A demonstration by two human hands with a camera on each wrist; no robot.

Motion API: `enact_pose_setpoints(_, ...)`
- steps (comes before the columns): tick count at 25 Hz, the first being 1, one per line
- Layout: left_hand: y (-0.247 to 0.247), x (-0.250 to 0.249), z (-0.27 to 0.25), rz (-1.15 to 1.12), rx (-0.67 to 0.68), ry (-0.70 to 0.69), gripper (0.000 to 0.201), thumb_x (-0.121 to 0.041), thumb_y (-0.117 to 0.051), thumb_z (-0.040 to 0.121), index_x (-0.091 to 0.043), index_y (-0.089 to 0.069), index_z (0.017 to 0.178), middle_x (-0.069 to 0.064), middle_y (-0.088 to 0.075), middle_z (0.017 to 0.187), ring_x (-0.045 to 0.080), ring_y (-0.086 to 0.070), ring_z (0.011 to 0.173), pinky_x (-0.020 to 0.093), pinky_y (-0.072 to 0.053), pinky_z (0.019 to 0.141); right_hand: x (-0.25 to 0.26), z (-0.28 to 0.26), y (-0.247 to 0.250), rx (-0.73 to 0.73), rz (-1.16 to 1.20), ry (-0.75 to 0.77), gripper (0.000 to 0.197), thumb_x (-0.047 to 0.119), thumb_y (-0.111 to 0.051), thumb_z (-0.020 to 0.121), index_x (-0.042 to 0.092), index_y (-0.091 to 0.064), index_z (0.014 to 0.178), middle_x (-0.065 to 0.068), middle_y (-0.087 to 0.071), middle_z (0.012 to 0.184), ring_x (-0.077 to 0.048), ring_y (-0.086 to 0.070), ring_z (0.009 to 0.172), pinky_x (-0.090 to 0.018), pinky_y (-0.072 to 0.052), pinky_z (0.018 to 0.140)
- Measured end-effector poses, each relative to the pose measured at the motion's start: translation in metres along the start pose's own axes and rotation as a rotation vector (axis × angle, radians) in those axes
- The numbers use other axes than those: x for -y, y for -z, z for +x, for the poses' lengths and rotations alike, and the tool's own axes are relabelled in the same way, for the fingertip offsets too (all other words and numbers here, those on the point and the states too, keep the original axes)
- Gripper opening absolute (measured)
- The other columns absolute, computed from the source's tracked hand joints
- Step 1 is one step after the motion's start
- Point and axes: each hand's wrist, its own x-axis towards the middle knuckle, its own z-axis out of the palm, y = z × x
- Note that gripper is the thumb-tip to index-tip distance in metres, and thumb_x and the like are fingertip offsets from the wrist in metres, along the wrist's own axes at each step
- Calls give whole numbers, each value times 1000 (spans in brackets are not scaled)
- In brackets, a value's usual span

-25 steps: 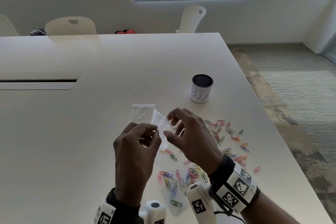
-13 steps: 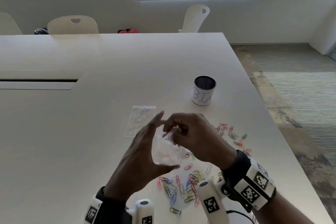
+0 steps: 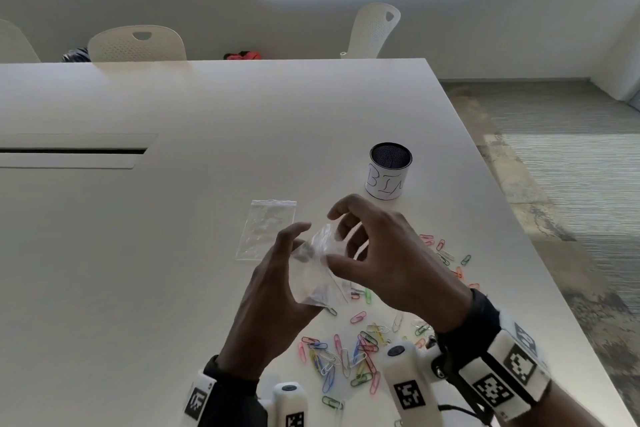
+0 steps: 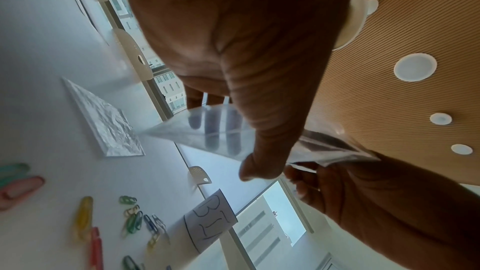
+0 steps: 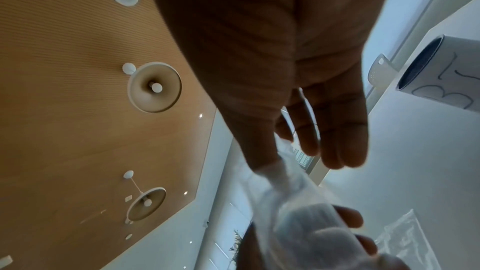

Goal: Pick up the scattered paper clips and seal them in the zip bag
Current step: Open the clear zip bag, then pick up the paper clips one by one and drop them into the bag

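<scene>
A small clear zip bag (image 3: 313, 274) is held above the table between both hands. My left hand (image 3: 287, 263) grips it with the thumb (image 4: 259, 151) across the front and the fingers behind, showing through the plastic. My right hand (image 3: 343, 253) pinches the bag's top edge (image 4: 324, 158) with its thumb (image 5: 262, 151), the other fingers fanned out above. Several coloured paper clips (image 3: 346, 357) lie scattered on the white table (image 3: 173, 288) below and to the right of the hands. No clips show inside the bag.
A second clear zip bag (image 3: 266, 229) lies flat on the table just left of the hands. A white cup marked "BIN" (image 3: 389, 172) stands behind them. The table's right edge (image 3: 519, 253) drops to carpet. Chairs (image 3: 136, 43) stand at the far side.
The right hand's fingers have uncurled and spread while its thumb stays on the bag's top. The left hand keeps holding the bag, now turned more upright.
</scene>
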Motion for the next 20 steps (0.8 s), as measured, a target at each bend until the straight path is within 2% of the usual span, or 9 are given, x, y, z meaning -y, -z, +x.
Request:
enact_pose_setpoints(3, -1, 0, -1, -7, -13, -7, 100, -36, -95, 68, -40, -35, 149, -15, -67, 123, 9, -69, 106, 37, -64, 85, 2, -2, 1, 23, 74, -25, 37, 19, -81, 85, 28, -59, 114, 5, -70, 87, -11, -71, 72, -38, -64, 62)
enact_pose_setpoints(5, -2, -4, -1, -59, -10, -27, 96, -31, -96, 69, -43, -38, 144, -18, -69, 120, 6, -71, 104, 26, -62, 83, 5, 0, -1, 19, 116, -28, 33, 14, -79, 86, 25, -61, 111, 3, -72, 82, -12, -71, 69, -37, -63, 65)
enact_pose_setpoints(8, -4, -6, 0, -78, -25, -35, 86, -29, -96, 71, -44, -45, 138, -25, -68, 115, 1, -69, 105, 12, -55, 83, 7, 2, -3, 17, 139, -47, 29, 15, -78, 87, 25, -60, 107, 2, -71, 82, -15, -71, 68, -34, -63, 64)
enact_pose_setpoints(11, -5, 2, 3, -26, -71, -45, 68, -25, -94, 74, -33, -57, 130, -24, -67, 111, 1, -65, 104, 7, -47, 86, 4, 4, -4, -36, -7, -1, 25, 11, -76, 88, 25, -56, 95, 9, -62, 83, -9, -65, 66, -27, -59, 60)
enact_pose_setpoints(13, -3, 4, 5, 1, -84, -49, 62, -23, -94, 75, -31, -61, 127, -21, -68, 110, -1, -63, 106, 3, -43, 88, 1, 6, -5, -46, -87, 24, 20, 10, -75, 89, 25, -62, 88, 14, -59, 93, -8, -65, 70, -29, -59, 63)
enact_pose_setpoints(15, -2, 4, 8, -3, -75, -55, 59, -23, -93, 75, -32, -60, 123, -19, -69, 109, -3, -62, 106, 0, -42, 87, -1, 8, -6, -24, -82, 22, 16, 11, -75, 89, 27, -70, 89, 16, -58, 102, -9, -66, 74, -33, -59, 67)
enact_pose_setpoints(17, 0, 5, 10, -5, -69, -63, 56, -25, -92, 75, -35, -59, 120, -19, -69, 107, -2, -62, 107, 1, -43, 87, -1, 10, -4, -20, -34, 14, 9, 21, -76, 91, 29, -72, 95, 16, -61, 105, -8, -67, 78, -30, -60, 69)
enact_pose_setpoints(20, 10, 12, 8, 0, -100, -22, 50, -23, -90, 77, -36, -60, 115, -15, -70, 104, 4, -66, 105, 3, -45, 87, -10, 19, 2, -124, 27, -40, 11, 37, -74, 92, 28, -70, 95, 13, -69, 94, -6, -70, 75, -21, -60, 67)
